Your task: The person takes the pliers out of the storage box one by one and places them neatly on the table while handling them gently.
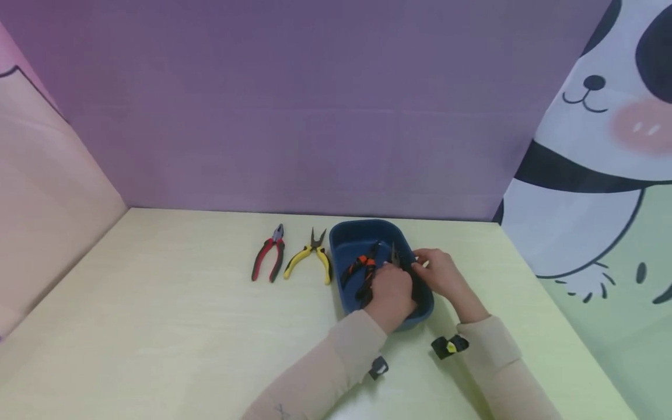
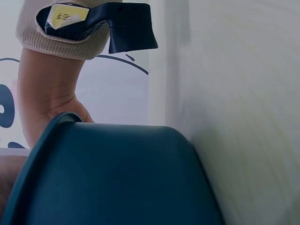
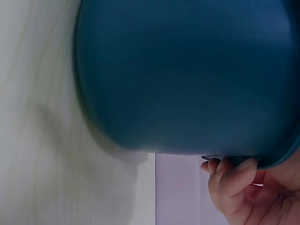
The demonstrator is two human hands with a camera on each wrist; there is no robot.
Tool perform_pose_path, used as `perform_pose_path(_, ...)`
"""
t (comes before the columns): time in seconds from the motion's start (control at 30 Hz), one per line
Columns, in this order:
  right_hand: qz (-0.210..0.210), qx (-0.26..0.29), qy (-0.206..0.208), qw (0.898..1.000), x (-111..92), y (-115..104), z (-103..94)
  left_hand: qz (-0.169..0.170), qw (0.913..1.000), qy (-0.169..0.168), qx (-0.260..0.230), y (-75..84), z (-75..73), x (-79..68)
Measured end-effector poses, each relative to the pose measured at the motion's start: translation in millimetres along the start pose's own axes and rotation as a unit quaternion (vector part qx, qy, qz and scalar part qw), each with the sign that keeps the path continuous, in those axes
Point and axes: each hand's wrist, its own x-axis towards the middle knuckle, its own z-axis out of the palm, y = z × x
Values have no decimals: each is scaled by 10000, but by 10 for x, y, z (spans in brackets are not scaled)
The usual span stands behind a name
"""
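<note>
A pale table (image 1: 173, 332) with faint grain runs back to a purple wall (image 1: 294, 105), lightly creased. Over on the right, a cartoon panda (image 1: 572, 233) smiles, pink-cheeked, with a black band (image 1: 567, 176) below its head, against a green ground (image 1: 630, 356). On the left stands a peach panel (image 1: 47, 186), a dark line (image 1: 42, 95) drawn near its top.

Head view: looked forward and down from your head, set well back; blue container (image 1: 353, 231) at five o'clock. Left wrist view: sat sideways, close by the container's outside, your right hand (image 1: 441, 272) at nine. Right wrist view: sideways, equally close, that hand at four. Both wrist views shared container and hand.
</note>
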Motion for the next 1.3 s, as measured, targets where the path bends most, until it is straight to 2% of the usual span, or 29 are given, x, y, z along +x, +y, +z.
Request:
perform_pose_path(0.23, 2, -35, -29, 10000, -1, -10, 9, -68, 9998, -121, -125, -30, -13, 13)
perform_pose_path(0.47, 18, -9, -91, 10000, -4, -22, 6, -261, 9974, -109, -663, -95, -15, 14)
perform_pose_path(0.77, 68, -26, -128, 9999, -4, -27, -21, 142, 9923, -164, -1220, -224, -47, 24)
perform_pose_path(1.0, 128, -24, -186, 9997, -13, -21, -34, 225, 9809, -587, -1840, -324, -119, 33)
perform_pose_path(1.3, 112, -57, -164, 9998, -17, -19, -55, 392, 9808, -628, -1804, -403, -184, 16)
